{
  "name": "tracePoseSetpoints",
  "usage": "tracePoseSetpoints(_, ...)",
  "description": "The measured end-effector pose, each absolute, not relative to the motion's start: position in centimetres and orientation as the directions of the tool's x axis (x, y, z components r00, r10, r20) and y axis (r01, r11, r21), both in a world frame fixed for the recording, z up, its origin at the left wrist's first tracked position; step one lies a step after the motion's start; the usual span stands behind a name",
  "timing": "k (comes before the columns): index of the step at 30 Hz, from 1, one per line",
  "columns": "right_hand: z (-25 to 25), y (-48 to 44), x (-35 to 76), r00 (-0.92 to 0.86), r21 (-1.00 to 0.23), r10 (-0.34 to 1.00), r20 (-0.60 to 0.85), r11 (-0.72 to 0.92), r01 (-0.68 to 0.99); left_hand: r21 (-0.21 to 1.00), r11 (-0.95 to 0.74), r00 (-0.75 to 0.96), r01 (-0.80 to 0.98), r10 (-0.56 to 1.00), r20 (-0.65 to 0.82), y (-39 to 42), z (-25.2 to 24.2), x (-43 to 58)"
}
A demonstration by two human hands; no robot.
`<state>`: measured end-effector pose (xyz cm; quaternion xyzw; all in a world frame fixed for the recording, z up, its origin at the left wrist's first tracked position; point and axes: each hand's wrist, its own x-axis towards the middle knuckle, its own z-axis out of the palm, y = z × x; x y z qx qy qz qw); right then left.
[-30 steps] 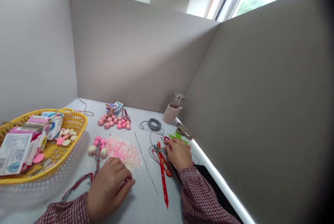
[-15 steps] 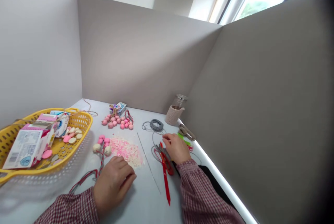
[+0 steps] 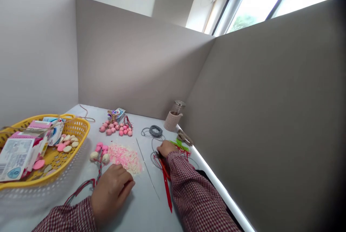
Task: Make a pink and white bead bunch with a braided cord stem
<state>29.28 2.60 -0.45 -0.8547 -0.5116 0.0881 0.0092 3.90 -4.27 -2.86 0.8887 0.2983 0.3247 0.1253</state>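
My left hand [image 3: 111, 188] rests palm down on the table, its fingers curled under and its thumb close beside them; whatever it may hold is hidden. Just behind it lies a bundle of red and grey cords [image 3: 90, 182] tied to pink and cream balls [image 3: 101, 150]. My right hand [image 3: 165, 148] reaches forward with bent fingers, over the tips of red-handled scissors [image 3: 168, 174] and near loose grey cord. Its fingertips are hidden, so I cannot see what they touch. A long red pointed strip [image 3: 168, 196] lies beside the scissors.
At left stands a yellow basket [image 3: 86, 131] with packets and flat discs. Pink and white crumbs [image 3: 124, 158] and a thin rod [image 3: 147, 169] lie mid-table. Farther back are pink balls [image 3: 109, 129], coiled grey cord [image 3: 156, 131] and a sleeved glass jar [image 3: 173, 120]. Partitions [image 3: 140, 66] enclose the table.
My right hand has moved forward and left over the scissor tips, uncovering more of the green and red things beyond. The whole view has shifted slightly; my left hand stays put on the table.
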Motion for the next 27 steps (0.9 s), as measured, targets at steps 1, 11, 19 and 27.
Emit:
tracePoseSetpoints(1, -0.4, 2.6, 29.4, 0.457, -0.121, 0.879, -0.134, -0.472, 0.873, 0.419, -0.790, 0.611, 0.447, 0.612, 0.503, -4.2, -2.9, 3.9)
tracePoseSetpoints(11, 7.9, 0.1, 30.7, 0.458, -0.281, 0.775, 0.436, -0.366, 0.887, 0.465, -0.778, 0.587, 0.423, 0.626, 0.513, -4.4, -2.8, 3.9)
tracePoseSetpoints(19, 8.5, -7.0, 21.1, -0.201, -0.087, 0.472, 0.859, 0.519, 0.850, 0.991, 0.031, 0.594, -0.127, 0.803, 0.051, -3.2, -1.9, 4.4)
tracePoseSetpoints(27, -1.4, -7.7, 14.8, -0.666, 0.085, 0.323, 0.672, 0.860, 0.503, 0.921, 0.234, 0.419, -0.311, 0.904, -0.088, -1.7, -0.8, 3.1)
